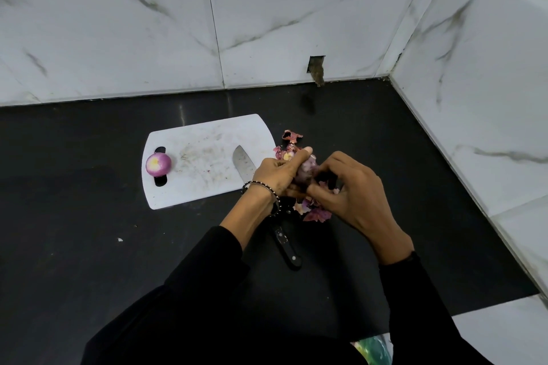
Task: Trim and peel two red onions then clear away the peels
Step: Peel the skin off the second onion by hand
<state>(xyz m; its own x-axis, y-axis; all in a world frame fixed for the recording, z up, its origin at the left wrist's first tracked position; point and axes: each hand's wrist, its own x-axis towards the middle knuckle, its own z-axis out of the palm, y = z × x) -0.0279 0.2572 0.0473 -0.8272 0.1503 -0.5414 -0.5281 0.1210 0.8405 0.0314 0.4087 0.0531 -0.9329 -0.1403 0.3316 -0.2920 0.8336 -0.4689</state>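
Note:
A peeled red onion [158, 164] sits on the left end of the white cutting board [201, 157], over its handle slot. Right of the board, my left hand [281, 170] grips a second red onion [307, 170], purple and partly hidden by my fingers. My right hand [353, 190] pinches at that onion's lower right side, where loose skin hangs. Dry purple peels [314, 212] lie on the black counter under both hands, and one more peel [292, 136] lies just behind them.
A knife lies with its blade [243, 164] on the board's right edge and its black handle [286, 246] on the counter below my left wrist. White marble-look tile walls [459, 83] close the counter at the back and right.

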